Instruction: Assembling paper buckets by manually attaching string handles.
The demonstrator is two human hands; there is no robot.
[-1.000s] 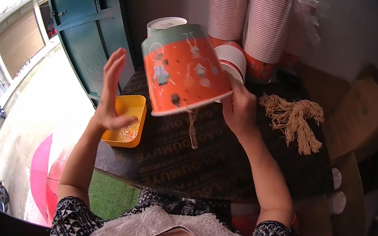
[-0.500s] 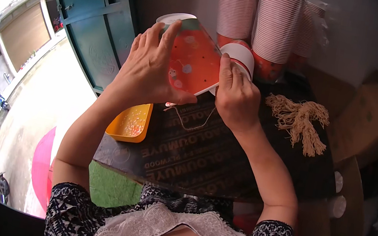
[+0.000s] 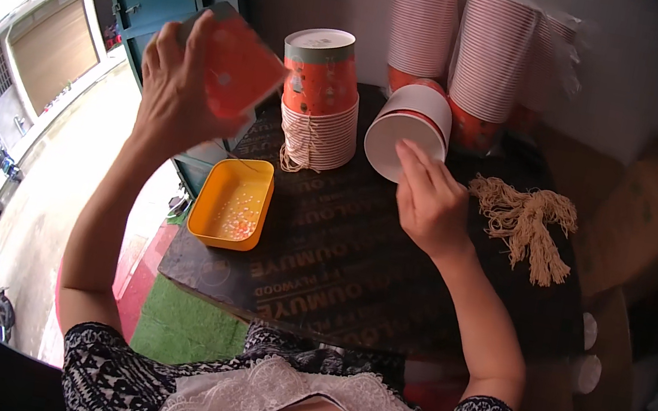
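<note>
My left hand (image 3: 175, 84) is raised at the left, its fingers and thumb wrapped round a red-orange paper cup (image 3: 238, 73) with a dark green band. The cup is tilted and slightly blurred. My right hand (image 3: 438, 206) is in front of the mouth of a white-lined paper cup (image 3: 390, 150) lying on its side. Its fingers are pressed together; whether anything is between them cannot be made out. Between my hands stands a stack of upside-down red paper cups (image 3: 320, 100), with beige cords (image 3: 300, 144) hanging down its side.
A yellow tray (image 3: 201, 206) with small pale and orange bits sits at the dark table's (image 3: 317, 278) left. Beige cords (image 3: 531, 222) lie bundled at the right. Tall cup stacks (image 3: 493, 59), wrapped in clear plastic, stand at the back. Cardboard (image 3: 632, 213) is at the far right.
My left hand has carried the red cup away to the left. My right hand has let go of it and lowered slightly. The upside-down stack now shows fully.
</note>
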